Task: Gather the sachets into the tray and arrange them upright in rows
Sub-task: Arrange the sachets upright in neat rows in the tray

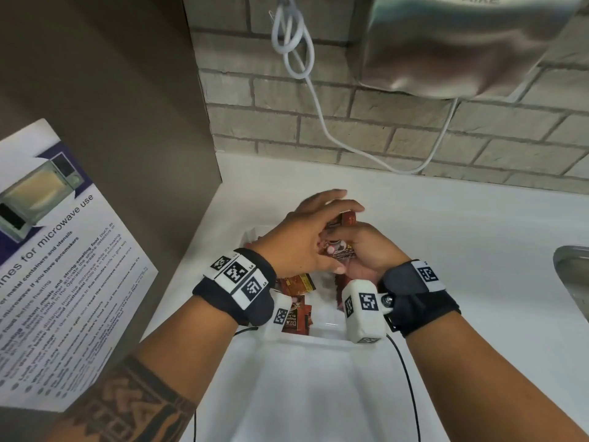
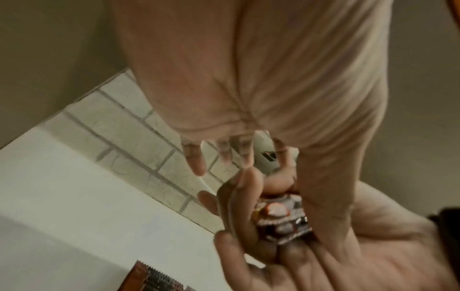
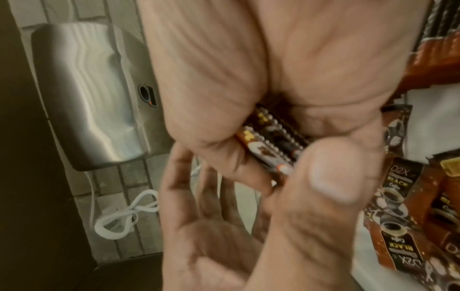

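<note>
Over the white tray (image 1: 306, 340) on the counter, both hands meet round a stack of brown coffee sachets (image 1: 339, 250). My right hand (image 1: 366, 250) curls its fingers round the stack (image 3: 268, 145). From the other side my left hand (image 1: 306, 237) reaches its fingers over the top and sets its thumb (image 3: 333, 177) against the stack's near end. The left wrist view shows the stack (image 2: 281, 220) end-on between the two hands. Several loose sachets (image 1: 296, 283) lie flat in the tray under my wrists, some printed "D2X BLACK" (image 3: 398, 246).
A steel hand dryer (image 1: 462, 43) hangs on the brick wall above, its white cable (image 1: 296, 43) looping down to the counter. A metal sink edge (image 1: 570, 275) is at the far right. A microwave-use poster (image 1: 63, 250) is on the brown panel at left.
</note>
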### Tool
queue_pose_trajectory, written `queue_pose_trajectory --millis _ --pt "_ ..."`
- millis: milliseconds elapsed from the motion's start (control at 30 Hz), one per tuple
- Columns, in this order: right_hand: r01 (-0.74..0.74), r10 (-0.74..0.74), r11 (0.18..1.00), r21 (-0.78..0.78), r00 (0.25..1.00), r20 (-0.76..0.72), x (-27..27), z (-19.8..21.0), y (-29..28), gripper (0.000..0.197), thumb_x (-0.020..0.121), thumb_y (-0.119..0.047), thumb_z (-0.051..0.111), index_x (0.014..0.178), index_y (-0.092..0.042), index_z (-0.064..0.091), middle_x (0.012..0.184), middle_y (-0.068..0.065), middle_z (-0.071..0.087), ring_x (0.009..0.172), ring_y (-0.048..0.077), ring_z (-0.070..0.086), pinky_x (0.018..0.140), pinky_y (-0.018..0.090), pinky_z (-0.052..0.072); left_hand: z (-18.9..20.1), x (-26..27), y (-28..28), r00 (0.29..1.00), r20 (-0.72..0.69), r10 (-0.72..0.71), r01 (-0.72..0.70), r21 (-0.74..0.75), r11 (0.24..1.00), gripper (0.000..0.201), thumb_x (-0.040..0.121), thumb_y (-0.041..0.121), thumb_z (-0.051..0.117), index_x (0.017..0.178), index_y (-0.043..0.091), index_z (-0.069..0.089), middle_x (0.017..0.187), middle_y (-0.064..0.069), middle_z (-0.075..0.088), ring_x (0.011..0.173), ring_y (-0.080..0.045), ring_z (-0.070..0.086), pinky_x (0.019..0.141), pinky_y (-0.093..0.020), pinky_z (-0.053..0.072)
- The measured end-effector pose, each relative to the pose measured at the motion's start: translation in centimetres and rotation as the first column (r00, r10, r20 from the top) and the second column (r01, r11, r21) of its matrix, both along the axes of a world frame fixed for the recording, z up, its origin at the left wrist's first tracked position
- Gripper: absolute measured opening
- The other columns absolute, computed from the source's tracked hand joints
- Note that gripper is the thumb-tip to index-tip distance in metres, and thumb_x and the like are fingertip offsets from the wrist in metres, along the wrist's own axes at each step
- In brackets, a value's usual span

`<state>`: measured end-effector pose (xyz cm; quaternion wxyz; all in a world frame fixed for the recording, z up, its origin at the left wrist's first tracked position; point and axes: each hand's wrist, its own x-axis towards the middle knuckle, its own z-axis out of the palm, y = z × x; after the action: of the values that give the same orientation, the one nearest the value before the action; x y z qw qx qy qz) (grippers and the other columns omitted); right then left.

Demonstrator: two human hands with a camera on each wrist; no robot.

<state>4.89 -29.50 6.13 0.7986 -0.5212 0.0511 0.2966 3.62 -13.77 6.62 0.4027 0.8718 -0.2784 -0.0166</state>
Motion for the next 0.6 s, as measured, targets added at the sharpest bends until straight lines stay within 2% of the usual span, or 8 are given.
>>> queue_pose_trajectory --millis 67,167,300,333,400,433,500,600 --pt "-0.013 0.013 0.999 0.034 1.0 0.019 -0.1 0.0 0.4 0.023 0.086 0.003 0.052 0.107 -0.002 0.06 0.095 0.012 0.068 0.086 0.019 0.068 0.074 0.029 0.055 0.0 0.0 -0.3 0.998 -0.003 -0.061 0.061 -0.015 0.998 0.076 0.074 0.009 0.083 0.14 0.032 0.051 0.146 0.011 0.044 0.134 -0.004 0.045 0.109 -0.027 0.044" --pt "-0.032 0.033 0.992 0.122 0.999 -0.009 -0.3 0.0 0.3 0.021 0.086 -0.002 0.052 0.106 -0.006 0.06 0.099 0.012 0.066 0.093 0.019 0.068 0.075 0.03 0.055 0.2 0.2 -0.3 0.999 0.029 -0.03 0.031 -0.027 0.999 0.063 0.073 0.007 0.08 0.13 0.025 0.059 0.127 0.009 0.055 0.116 -0.007 0.056 0.099 -0.032 0.049" --pt "0.024 0.015 0.972 -0.234 0.986 0.166 0.1 0.2 -0.5 0.023 0.094 -0.014 0.062 0.114 -0.003 0.062 0.108 0.014 0.07 0.099 0.029 0.069 0.086 0.042 0.058 -0.2 1.2 0.6 0.997 0.08 0.014 -0.019 0.058 0.998 0.063 0.069 0.006 0.08 0.127 0.023 0.061 0.126 0.005 0.055 0.113 -0.014 0.056 0.095 -0.037 0.05" --pt "0.087 -0.005 0.938 -0.335 0.971 0.238 0.2 0.4 -0.7 0.025 0.093 -0.015 0.065 0.114 -0.003 0.062 0.11 0.015 0.072 0.102 0.03 0.069 0.088 0.041 0.058 -0.3 1.3 0.8 0.995 0.094 0.021 -0.028 0.069 0.997 0.066 0.07 0.007 0.081 0.13 0.024 0.06 0.127 0.005 0.054 0.114 -0.014 0.055 0.097 -0.038 0.05" --pt "0.178 -0.025 0.893 -0.413 0.936 0.35 0.6 0.8 -1.0 0.023 0.091 -0.011 0.068 0.112 -0.002 0.065 0.107 0.017 0.073 0.097 0.026 0.071 0.077 0.03 0.058 -0.1 1.6 0.9 0.995 0.083 0.052 -0.056 0.045 0.997 0.077 0.07 0.011 0.085 0.139 0.029 0.054 0.132 0.007 0.053 0.118 -0.012 0.055 0.1 -0.034 0.049" --pt "0.188 -0.026 0.893 -0.409 0.929 0.369 0.7 1.0 -1.2 0.022 0.091 -0.01 0.068 0.111 -0.001 0.066 0.106 0.018 0.073 0.093 0.025 0.071 0.072 0.027 0.057 0.2 1.8 1.1 0.996 0.031 0.079 -0.079 -0.008 0.997 0.087 0.069 0.014 0.089 0.144 0.032 0.049 0.136 0.008 0.051 0.12 -0.01 0.056 0.101 -0.029 0.05" --pt "0.18 -0.031 0.912 -0.368 0.925 0.378 0.7 1.5 -1.5 0.02 0.092 -0.01 0.066 0.11 -0.001 0.067 0.106 0.016 0.074 0.095 0.026 0.071 0.078 0.032 0.057 0.6 2.2 1.3 0.978 -0.167 0.123 -0.154 -0.189 0.97 0.104 0.066 0.026 0.095 0.151 0.039 0.035 0.143 0.009 0.047 0.123 -0.008 0.057 0.099 -0.023 0.051" --pt "0.18 -0.016 0.917 -0.356 0.909 0.417 0.2 2.2 -1.3 0.019 0.094 -0.017 0.066 0.11 -0.009 0.069 0.104 0.004 0.075 0.099 0.014 0.068 0.082 0.031 0.048 0.9 2.4 0.9 0.863 -0.498 0.08 -0.341 -0.459 0.82 0.098 0.073 0.045 0.086 0.153 0.036 0.03 0.143 0.005 0.055 0.128 -0.014 0.058 0.103 -0.035 0.052"
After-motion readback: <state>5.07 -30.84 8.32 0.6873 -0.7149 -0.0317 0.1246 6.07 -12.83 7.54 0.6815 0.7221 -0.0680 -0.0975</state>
